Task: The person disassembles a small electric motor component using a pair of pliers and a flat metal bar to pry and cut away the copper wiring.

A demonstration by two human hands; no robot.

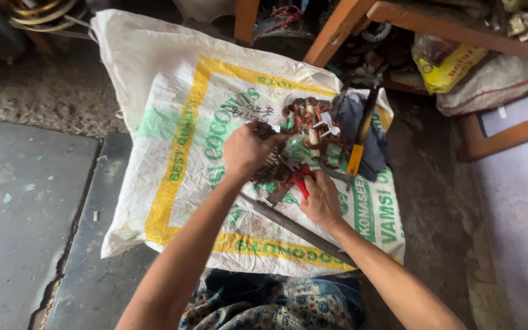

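A tangled bundle of copper winding wire (304, 131) lies mid-sack, with red-handled pliers (301, 179) at its near edge.

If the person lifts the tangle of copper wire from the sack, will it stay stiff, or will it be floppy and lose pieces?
The copper wire tangle looks like loose bent loops, so it would probably sag and shift instead of lifting as one stiff piece. Strands stick out, so they may catch on the woven sack. The left hand already rests on it, which suggests it needs steadying.
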